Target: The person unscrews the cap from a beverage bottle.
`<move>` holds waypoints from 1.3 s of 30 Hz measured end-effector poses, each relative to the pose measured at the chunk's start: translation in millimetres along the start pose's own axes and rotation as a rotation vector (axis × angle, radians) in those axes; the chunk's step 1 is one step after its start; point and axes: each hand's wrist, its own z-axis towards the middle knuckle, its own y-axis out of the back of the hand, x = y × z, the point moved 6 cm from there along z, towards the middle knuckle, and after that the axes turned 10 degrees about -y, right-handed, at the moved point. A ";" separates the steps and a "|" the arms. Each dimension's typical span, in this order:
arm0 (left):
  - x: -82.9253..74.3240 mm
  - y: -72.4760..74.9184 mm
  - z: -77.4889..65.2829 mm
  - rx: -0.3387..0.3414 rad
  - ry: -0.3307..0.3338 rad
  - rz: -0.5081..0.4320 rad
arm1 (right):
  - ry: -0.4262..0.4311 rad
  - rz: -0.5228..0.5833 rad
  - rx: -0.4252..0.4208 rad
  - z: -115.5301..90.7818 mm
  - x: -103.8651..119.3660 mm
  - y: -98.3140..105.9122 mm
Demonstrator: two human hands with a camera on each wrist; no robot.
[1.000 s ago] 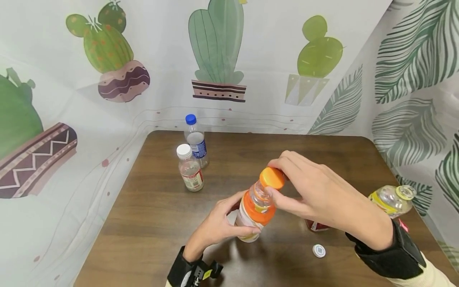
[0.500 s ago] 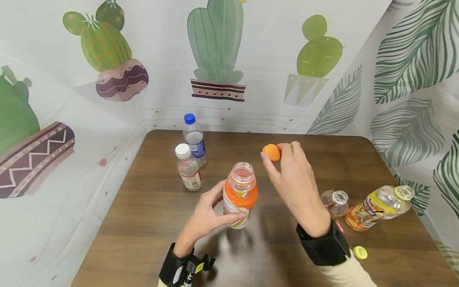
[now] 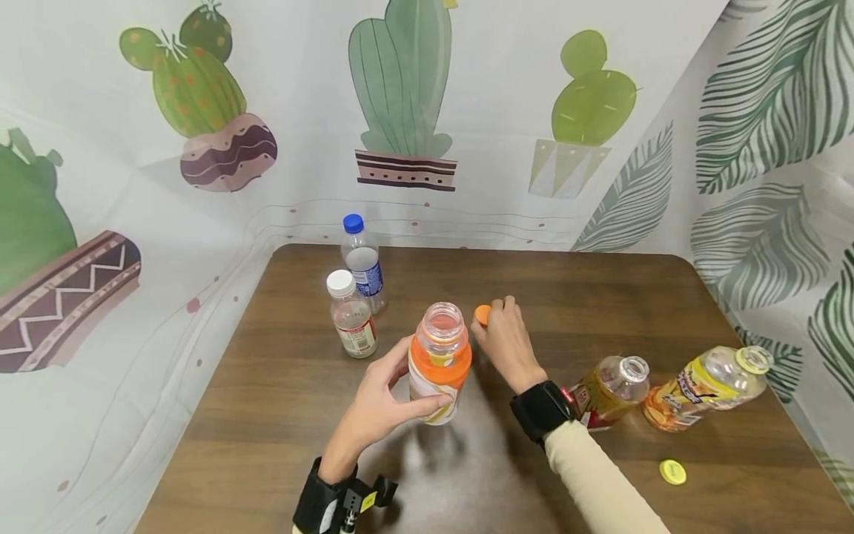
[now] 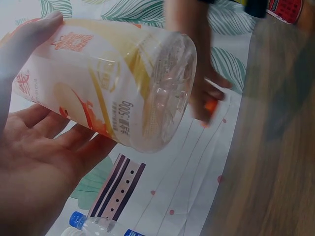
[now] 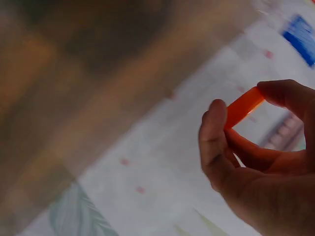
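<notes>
My left hand [image 3: 383, 404] grips a clear plastic bottle [image 3: 440, 363] with an orange and white label, thumb across its front. The bottle's mouth is uncapped, and in the left wrist view its base [image 4: 170, 93] shows, held above the table. Between thumb and fingers my right hand [image 3: 507, 343] pinches an orange bottle cap [image 3: 482, 314], just right of the bottle's neck. The right wrist view shows the cap [image 5: 243, 108] edge-on, with fingers on either side of it.
Left of the bottle stand a white-capped bottle [image 3: 353, 319] and a blue-capped bottle [image 3: 364, 267]. On the right are two uncapped bottles, one red-labelled [image 3: 607, 393] and one yellow-labelled [image 3: 707, 386], with a yellow cap [image 3: 672, 472] on the brown table [image 3: 267, 445].
The orange cap came off the bottle with my right hand, which carried it up and away, then lowered it toward the table. My left hand moved the bottle slightly left and stood it more upright.
</notes>
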 end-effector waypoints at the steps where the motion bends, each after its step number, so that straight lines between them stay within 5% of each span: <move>1: 0.3 0.1 0.0 0.000 -0.004 0.002 | -0.012 0.001 0.021 1.1 -5.1 -6.7; 10: 0.9 1.1 0.0 -0.015 0.000 0.001 | -0.085 -0.017 0.130 7.0 -36.6 -44.8; 25: 5.1 2.2 -0.3 -0.030 0.012 0.010 | -0.141 -0.081 0.175 9.2 -48.8 -58.4; 31: 5.8 8.0 -0.9 -0.073 0.044 0.014 | -0.072 -0.046 0.123 7.2 -26.5 -24.3; 39: 6.8 14.4 2.2 -0.127 0.041 0.040 | 0.090 0.327 0.103 -7.4 37.7 65.8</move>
